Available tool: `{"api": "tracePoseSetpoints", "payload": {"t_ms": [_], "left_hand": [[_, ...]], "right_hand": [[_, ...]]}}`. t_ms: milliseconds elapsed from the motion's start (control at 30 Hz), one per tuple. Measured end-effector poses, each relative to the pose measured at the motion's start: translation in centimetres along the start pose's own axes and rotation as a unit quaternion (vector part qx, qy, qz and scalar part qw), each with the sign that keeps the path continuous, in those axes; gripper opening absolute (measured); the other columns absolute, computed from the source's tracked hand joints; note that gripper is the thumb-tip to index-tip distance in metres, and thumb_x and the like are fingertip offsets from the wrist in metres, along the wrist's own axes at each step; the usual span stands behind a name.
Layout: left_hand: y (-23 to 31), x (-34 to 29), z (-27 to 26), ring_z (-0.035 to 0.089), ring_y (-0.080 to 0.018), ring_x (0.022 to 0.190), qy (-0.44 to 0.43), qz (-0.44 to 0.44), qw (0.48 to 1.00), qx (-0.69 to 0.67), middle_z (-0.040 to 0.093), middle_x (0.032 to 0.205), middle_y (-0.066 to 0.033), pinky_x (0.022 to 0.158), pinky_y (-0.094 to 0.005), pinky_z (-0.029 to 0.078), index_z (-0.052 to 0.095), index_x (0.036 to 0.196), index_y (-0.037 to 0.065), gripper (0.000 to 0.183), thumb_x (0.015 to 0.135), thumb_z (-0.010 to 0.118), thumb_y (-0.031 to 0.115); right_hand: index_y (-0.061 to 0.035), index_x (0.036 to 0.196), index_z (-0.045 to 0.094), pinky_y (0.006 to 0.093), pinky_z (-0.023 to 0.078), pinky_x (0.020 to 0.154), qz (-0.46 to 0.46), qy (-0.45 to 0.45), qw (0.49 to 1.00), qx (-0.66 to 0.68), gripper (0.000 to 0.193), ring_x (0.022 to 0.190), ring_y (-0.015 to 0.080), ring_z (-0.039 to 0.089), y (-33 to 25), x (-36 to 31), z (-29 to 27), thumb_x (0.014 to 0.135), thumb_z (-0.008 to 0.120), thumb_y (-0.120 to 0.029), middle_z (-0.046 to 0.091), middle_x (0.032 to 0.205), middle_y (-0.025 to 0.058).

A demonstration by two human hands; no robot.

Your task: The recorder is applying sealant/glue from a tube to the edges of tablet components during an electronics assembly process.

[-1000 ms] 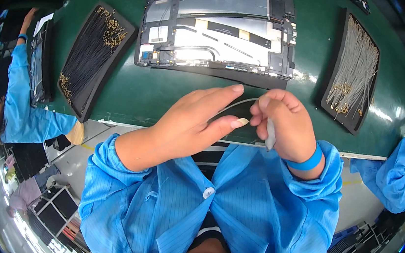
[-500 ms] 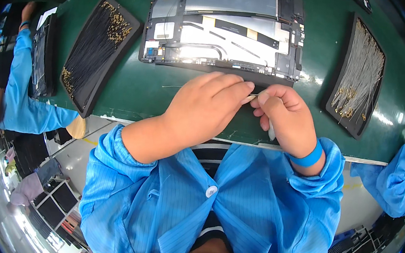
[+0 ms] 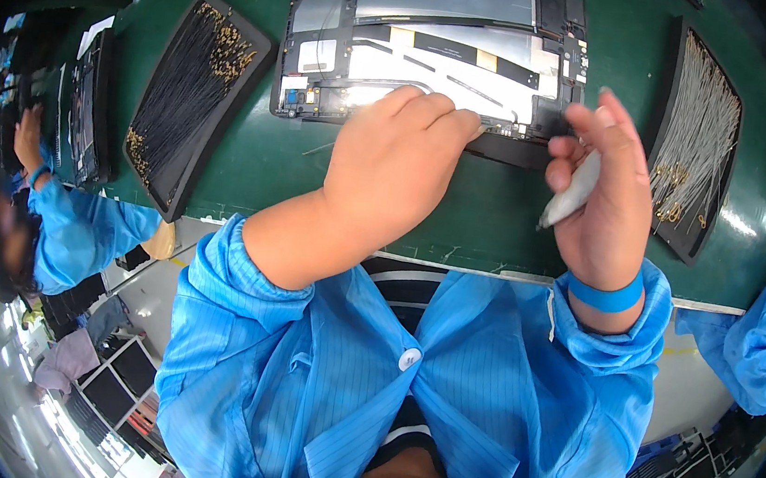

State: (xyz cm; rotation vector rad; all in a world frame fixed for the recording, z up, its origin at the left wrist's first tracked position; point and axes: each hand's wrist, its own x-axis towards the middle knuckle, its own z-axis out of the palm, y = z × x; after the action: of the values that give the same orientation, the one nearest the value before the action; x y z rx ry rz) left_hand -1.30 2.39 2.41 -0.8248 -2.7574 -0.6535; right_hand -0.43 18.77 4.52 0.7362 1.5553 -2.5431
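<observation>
In the head view, a green surface [image 3: 497, 223] fills the upper part; on it, at 12 o'clock, lies an opened device [image 3: 444, 12] with its insides showing; a tray of black wires [image 3: 210, 132] rests at 10 o'clock, a tray of grey wires [image 3: 681, 242] at 2 o'clock; the left hand [image 3: 400, 162] is over the device's near edge, its fingers bunched, though what their tips pinch I cannot tell; a thin wire [image 3: 320, 149] pokes out beside it toward 8 o'clock; the right hand [image 3: 608, 183], just beside the grey tray, curls its fingers around a white pointed tool [image 3: 573, 194]; around the room, a blue-sleeved co-worker [image 3: 90, 227] is at 9 o'clock, another blue sleeve [image 3: 745, 342] just past 3, a rack [image 3: 132, 362] at 8, and pale floor [image 3: 680, 387] at 4.
</observation>
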Motion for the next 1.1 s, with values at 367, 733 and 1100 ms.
{"api": "tracePoseSetpoints", "payload": {"t_ms": [367,733,1100], "left_hand": [[0.2,0.6,0.1,0.050,-0.0218,0.067,-0.039,0.033,0.996,0.067,0.050,0.070,-0.0071,0.057,-0.0302,0.044,0.052,0.080,0.004,0.020,0.061,0.050,0.008],[0.4,0.7,-0.3,0.050,-0.0213,0.066,-0.060,0.031,0.994,0.081,0.050,0.069,-0.0068,0.056,-0.0300,0.044,0.052,0.081,0.004,0.020,0.062,0.049,0.009],[0.1,0.7,-0.2,0.051,-0.0207,0.067,-0.033,0.033,0.997,0.065,0.049,0.067,-0.0055,0.055,-0.0302,0.044,0.053,0.077,0.006,0.016,0.062,0.050,0.010]], "right_hand": [[0.0021,0.109,0.035,0.0253,0.044,0.061,-0.298,0.026,0.938,-0.178,0.043,0.068,0.0157,0.053,2.6,1.9,0.8,0.087,0.032,-0.035,0.056,0.091,0.0152],[0.0004,0.101,0.040,0.0246,0.042,0.065,-0.392,-0.037,0.898,-0.195,0.020,0.069,0.0122,0.051,4.3,2.8,0.3,0.085,0.041,-0.012,0.058,0.083,0.0107],[-0.0023,0.079,0.054,0.0328,0.044,0.061,-0.385,-0.079,0.820,-0.416,0.011,0.068,0.0289,0.054,1.8,1.8,2.0,0.077,0.050,-0.012,0.056,0.073,0.0124]]}}
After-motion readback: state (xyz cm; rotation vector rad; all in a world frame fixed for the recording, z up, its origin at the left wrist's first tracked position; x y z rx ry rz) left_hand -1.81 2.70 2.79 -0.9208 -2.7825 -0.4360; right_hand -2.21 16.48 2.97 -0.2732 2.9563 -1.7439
